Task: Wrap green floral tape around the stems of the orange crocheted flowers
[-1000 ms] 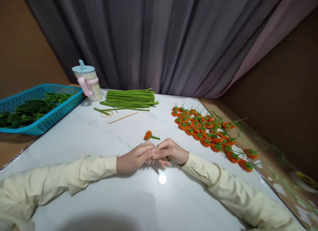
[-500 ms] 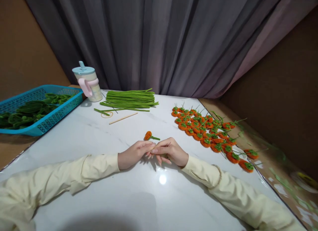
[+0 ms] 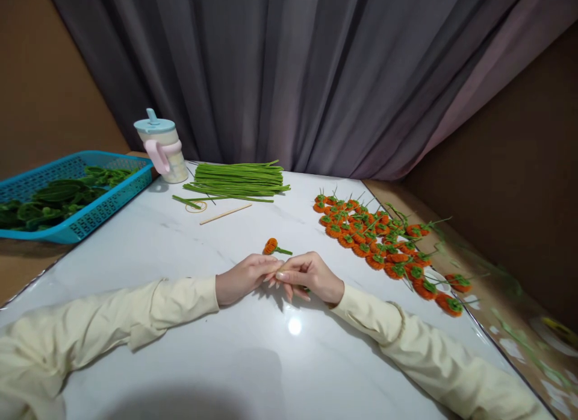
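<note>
My left hand and my right hand rest on the white marble table, fingertips meeting at the centre. Both are closed in a pinch on something small that the fingers hide. Just beyond the fingertips lies a single orange pipe-cleaner fruit with a green stem. To the right of my right hand spreads a heap of several similar orange fruits with green tops. Cream sleeves cover both forearms.
A bundle of green pipe cleaners lies at the back, with a wooden stick and a rubber band before it. A lidded cup with a pink handle stands back left. A blue basket holds green pieces. Grey curtain behind.
My hands have stayed joined at the fingertips and shifted a little away from me. The right fingers have curled in more. Nothing else on the table has moved.
</note>
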### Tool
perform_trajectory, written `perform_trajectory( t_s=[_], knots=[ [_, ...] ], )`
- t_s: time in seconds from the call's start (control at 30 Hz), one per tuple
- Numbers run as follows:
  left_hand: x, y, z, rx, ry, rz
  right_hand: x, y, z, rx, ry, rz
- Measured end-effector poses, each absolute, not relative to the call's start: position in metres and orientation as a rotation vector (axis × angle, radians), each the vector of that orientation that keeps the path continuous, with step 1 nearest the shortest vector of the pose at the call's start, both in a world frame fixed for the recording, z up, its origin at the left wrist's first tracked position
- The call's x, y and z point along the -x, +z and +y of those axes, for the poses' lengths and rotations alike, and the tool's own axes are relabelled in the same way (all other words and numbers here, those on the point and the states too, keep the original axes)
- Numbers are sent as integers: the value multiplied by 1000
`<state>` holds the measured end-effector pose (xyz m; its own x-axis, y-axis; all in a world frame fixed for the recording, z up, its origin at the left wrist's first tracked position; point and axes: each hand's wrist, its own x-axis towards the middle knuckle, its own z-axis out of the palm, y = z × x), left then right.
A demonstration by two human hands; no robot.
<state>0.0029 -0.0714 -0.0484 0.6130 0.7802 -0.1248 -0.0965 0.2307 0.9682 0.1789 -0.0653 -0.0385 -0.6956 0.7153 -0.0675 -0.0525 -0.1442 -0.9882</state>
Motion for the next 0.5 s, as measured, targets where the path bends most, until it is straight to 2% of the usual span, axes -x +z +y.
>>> perform_trajectory(
  t_s=[0.3,0.5],
  knots=[
    [2,-41,-73,-1860,742,743,-187,-42,-57,629,2138,-1609],
    [4,-40,-73,-1984,728,717,-185,-42,-56,596,2164,-1632]
  ],
)
